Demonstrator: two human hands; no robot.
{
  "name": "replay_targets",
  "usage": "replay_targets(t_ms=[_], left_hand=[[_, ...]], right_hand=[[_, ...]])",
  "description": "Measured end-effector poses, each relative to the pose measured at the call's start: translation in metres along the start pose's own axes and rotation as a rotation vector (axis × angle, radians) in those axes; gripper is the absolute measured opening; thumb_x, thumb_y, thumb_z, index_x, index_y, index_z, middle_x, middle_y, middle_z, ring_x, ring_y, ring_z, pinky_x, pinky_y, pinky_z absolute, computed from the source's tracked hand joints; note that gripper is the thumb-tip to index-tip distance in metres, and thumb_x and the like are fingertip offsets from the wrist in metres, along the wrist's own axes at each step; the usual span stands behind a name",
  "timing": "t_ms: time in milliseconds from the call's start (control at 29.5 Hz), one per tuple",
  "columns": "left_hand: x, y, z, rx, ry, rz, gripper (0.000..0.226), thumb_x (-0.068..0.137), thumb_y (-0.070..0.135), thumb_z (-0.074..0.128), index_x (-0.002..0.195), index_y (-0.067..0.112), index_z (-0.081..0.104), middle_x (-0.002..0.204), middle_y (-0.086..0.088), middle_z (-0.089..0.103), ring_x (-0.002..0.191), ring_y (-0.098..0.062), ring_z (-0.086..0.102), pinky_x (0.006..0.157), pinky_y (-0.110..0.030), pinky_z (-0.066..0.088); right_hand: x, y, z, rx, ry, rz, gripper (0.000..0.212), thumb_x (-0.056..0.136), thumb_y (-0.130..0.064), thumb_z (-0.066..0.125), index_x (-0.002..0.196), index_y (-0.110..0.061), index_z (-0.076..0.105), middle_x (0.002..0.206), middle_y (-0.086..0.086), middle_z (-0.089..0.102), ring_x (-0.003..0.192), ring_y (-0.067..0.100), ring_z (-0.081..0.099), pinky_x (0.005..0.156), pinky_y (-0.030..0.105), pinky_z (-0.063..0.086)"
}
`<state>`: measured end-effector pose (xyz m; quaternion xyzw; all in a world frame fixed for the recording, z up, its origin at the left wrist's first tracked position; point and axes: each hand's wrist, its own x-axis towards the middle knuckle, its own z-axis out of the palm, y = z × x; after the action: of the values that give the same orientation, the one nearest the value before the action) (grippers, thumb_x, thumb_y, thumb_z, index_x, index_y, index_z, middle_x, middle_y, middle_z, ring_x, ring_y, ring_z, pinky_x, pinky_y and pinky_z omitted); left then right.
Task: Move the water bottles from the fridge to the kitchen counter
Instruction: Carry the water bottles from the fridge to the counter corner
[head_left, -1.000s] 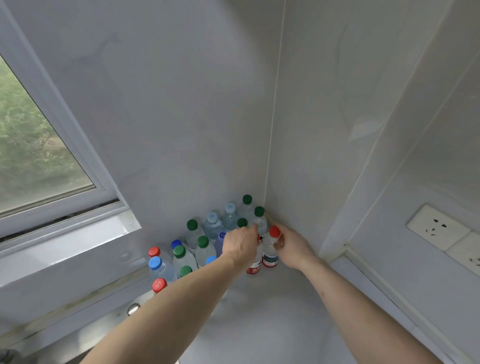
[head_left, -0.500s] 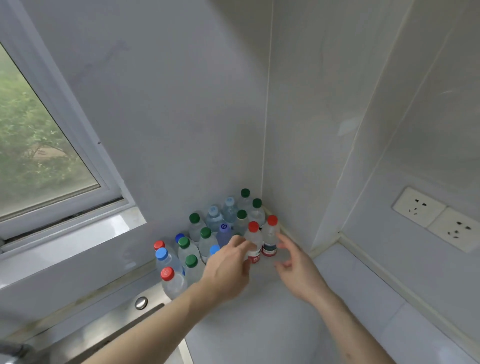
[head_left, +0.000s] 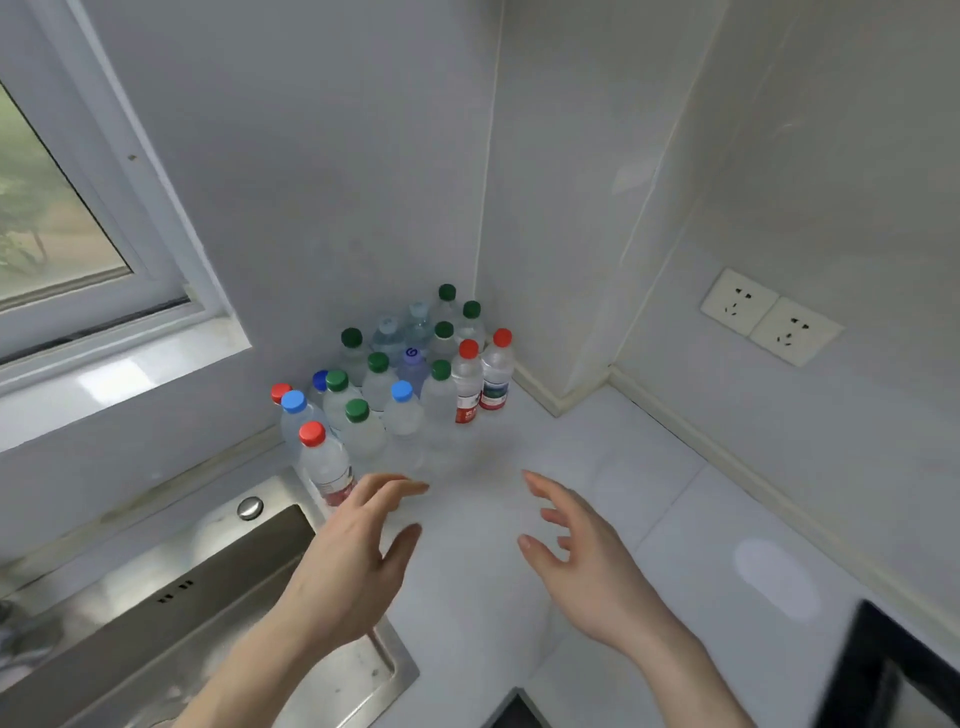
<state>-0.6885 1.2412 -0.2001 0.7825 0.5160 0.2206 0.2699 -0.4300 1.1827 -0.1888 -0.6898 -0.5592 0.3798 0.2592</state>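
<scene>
Several clear water bottles (head_left: 405, 384) with green, blue and red caps stand packed together in the back corner of the white kitchen counter (head_left: 649, 499). Two red-capped bottles (head_left: 482, 376) with labels stand at the group's right edge, against the wall. My left hand (head_left: 358, 551) hovers over the counter in front of the bottles, fingers relaxed and holding nothing. My right hand (head_left: 582, 556) hovers beside it, fingers spread and empty. Both hands are apart from the bottles.
A steel sink (head_left: 171, 613) lies at the lower left, its rim next to the nearest bottles. A window (head_left: 57, 228) is on the left wall. Two wall sockets (head_left: 769, 317) sit on the right wall. A dark object (head_left: 898, 675) shows at the bottom right corner.
Both hands have let go of the two red-capped bottles and drawn back toward me. The bottles stay standing in the corner. The view has tilted down.
</scene>
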Motion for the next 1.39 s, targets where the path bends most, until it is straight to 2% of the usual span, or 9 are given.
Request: replay_targets(t_ms=[136, 305, 407, 678, 813, 1017, 1186, 1322, 1389], left_hand=[[-0.016, 0.014, 0.005, 0.0, -0.158, 0.111, 0.036, 0.102, 0.036, 0.058, 0.136, 0.043, 0.051, 0.139, 0.028, 0.04, 0.099, -0.002, 0.051, 0.089, -0.013, 0.038], [-0.024, 0.037, 0.017, -0.028, -0.227, 0.229, 0.038, 0.101, 0.038, 0.058, 0.138, 0.045, 0.049, 0.139, 0.03, 0.039, 0.123, 0.002, 0.048, 0.102, -0.016, 0.04], [-0.034, 0.059, 0.024, -0.027, -0.299, 0.321, 0.038, 0.101, 0.038, 0.058, 0.137, 0.045, 0.049, 0.139, 0.031, 0.038, 0.125, 0.004, 0.046, 0.101, -0.011, 0.033], [-0.055, 0.148, 0.056, -0.033, -0.451, 0.636, 0.038, 0.1, 0.038, 0.06, 0.135, 0.047, 0.051, 0.139, 0.036, 0.039, 0.128, 0.009, 0.043, 0.102, -0.008, 0.031], [-0.065, 0.182, 0.075, -0.057, -0.509, 0.685, 0.037, 0.1, 0.038, 0.061, 0.134, 0.049, 0.052, 0.139, 0.039, 0.038, 0.128, 0.013, 0.041, 0.097, -0.004, 0.031], [-0.14, 0.291, 0.143, -0.105, -0.717, 0.964, 0.037, 0.1, 0.036, 0.061, 0.133, 0.049, 0.053, 0.137, 0.038, 0.041, 0.128, 0.017, 0.039, 0.108, -0.009, 0.03], [-0.22, 0.353, 0.186, -0.155, -0.838, 1.099, 0.039, 0.099, 0.038, 0.063, 0.136, 0.047, 0.053, 0.14, 0.037, 0.041, 0.133, 0.01, 0.042, 0.113, -0.02, 0.036], [-0.295, 0.407, 0.217, -0.14, -0.926, 1.218, 0.039, 0.099, 0.044, 0.061, 0.135, 0.052, 0.05, 0.14, 0.04, 0.036, 0.123, 0.006, 0.048, 0.093, -0.019, 0.043], [-0.331, 0.431, 0.234, -0.134, -0.961, 1.262, 0.038, 0.099, 0.043, 0.061, 0.134, 0.052, 0.05, 0.139, 0.041, 0.036, 0.121, 0.008, 0.048, 0.093, -0.016, 0.041]], right_hand=[[-0.061, 0.003, 0.005, -0.028, 0.098, 0.059, 0.058, 0.102, -0.035, 0.06, 0.149, -0.059, 0.035, 0.143, -0.046, 0.035, 0.136, -0.014, 0.039, 0.117, 0.023, 0.036], [-0.127, 0.017, 0.0, -0.025, 0.215, 0.14, 0.055, 0.101, -0.036, 0.062, 0.145, -0.059, 0.04, 0.145, -0.045, 0.037, 0.137, -0.013, 0.039, 0.12, 0.028, 0.036], [-0.168, 0.021, -0.007, -0.002, 0.309, 0.189, 0.052, 0.1, -0.037, 0.063, 0.142, -0.06, 0.043, 0.143, -0.045, 0.039, 0.135, -0.012, 0.042, 0.119, 0.03, 0.038], [-0.28, 0.038, -0.026, 0.053, 0.616, 0.286, 0.049, 0.1, -0.038, 0.065, 0.141, -0.057, 0.046, 0.142, -0.044, 0.041, 0.134, -0.017, 0.039, 0.119, 0.026, 0.036], [-0.322, 0.045, -0.033, 0.099, 0.701, 0.321, 0.052, 0.099, -0.035, 0.067, 0.142, -0.056, 0.048, 0.141, -0.048, 0.04, 0.135, -0.02, 0.037, 0.118, 0.022, 0.035], [-0.468, 0.079, -0.03, 0.154, 0.98, 0.491, 0.049, 0.099, -0.036, 0.067, 0.138, -0.058, 0.049, 0.138, -0.043, 0.045, 0.132, -0.021, 0.038, 0.11, 0.014, 0.039], [-0.574, 0.102, -0.023, 0.195, 1.126, 0.586, 0.048, 0.099, -0.037, 0.066, 0.138, -0.059, 0.05, 0.14, -0.04, 0.045, 0.132, -0.017, 0.042, 0.111, 0.018, 0.039], [-0.664, 0.118, -0.015, 0.16, 1.243, 0.675, 0.047, 0.098, -0.039, 0.067, 0.136, -0.06, 0.05, 0.141, -0.036, 0.047, 0.131, -0.013, 0.045, 0.11, 0.022, 0.041], [-0.705, 0.125, -0.007, 0.16, 1.307, 0.702, 0.046, 0.098, -0.04, 0.067, 0.137, -0.058, 0.051, 0.139, -0.038, 0.047, 0.129, -0.015, 0.045, 0.112, 0.024, 0.042]])
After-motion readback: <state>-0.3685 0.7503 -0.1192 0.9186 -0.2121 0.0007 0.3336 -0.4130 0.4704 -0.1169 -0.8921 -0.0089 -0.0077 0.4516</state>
